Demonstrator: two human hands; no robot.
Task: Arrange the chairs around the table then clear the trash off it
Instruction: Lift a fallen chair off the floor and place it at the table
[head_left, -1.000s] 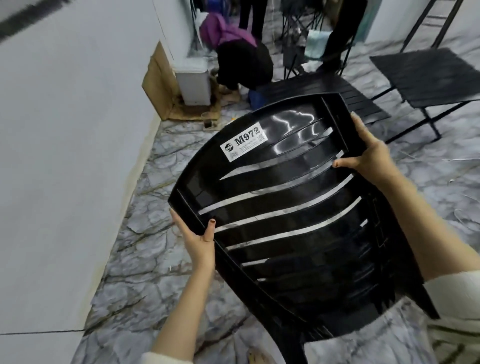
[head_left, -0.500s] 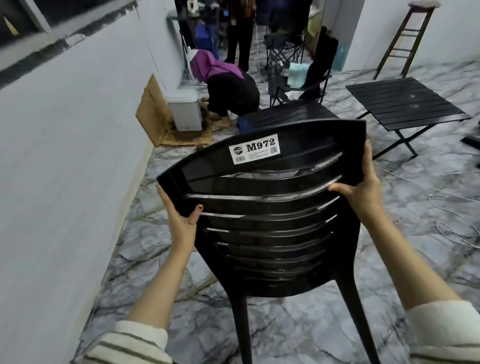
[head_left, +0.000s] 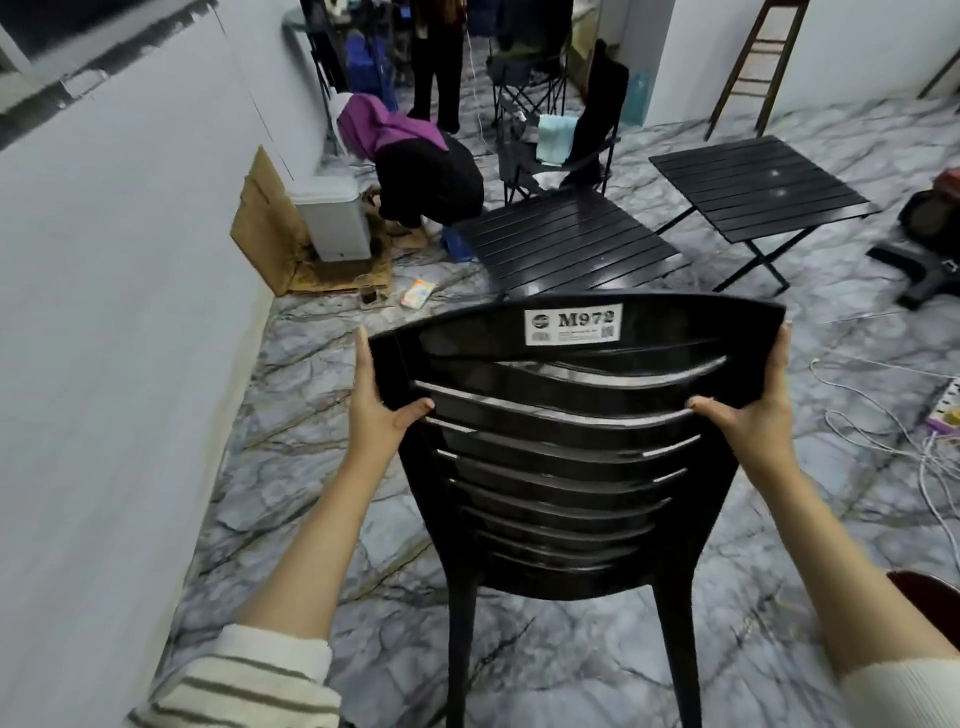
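- Gripping is done at both upper corners of the backrest of the black plastic chair (head_left: 561, 467), which is seen from behind, upright and nearest the camera.
- The backrest's left edge is held by the left hand (head_left: 382, 410): its fingers (head_left: 363, 358) are laid up along the edge and the thumb is pressed across a slat.
- The right edge is clamped the same way by the right hand (head_left: 748, 415), thumb across the back.
- A white label (head_left: 573, 325) reading M972 is fixed at the top middle of the chair.
- Whether the chair's legs are on the marble floor (head_left: 311, 467) cannot be told, since their feet are cut off below.
- White cables (head_left: 883, 415) are strewn to the right of the chair.
- Just beyond the chair a nearer slatted counter (head_left: 566, 244) is found; a second slatted counter (head_left: 758, 187) is set beyond the chair and to the right.
- Farther beyond the chair, to the left, a crouching person (head_left: 415, 161) is seen, with a folding chair (head_left: 550, 145) behind the nearer counter.
- The step in hand is judged to be the arranging of the chairs; the clearing of trash is not yet begun.
- For the next move, the chair would likely need to be carried forward and set squarely against a counter edge, with its legs kept off the cables.
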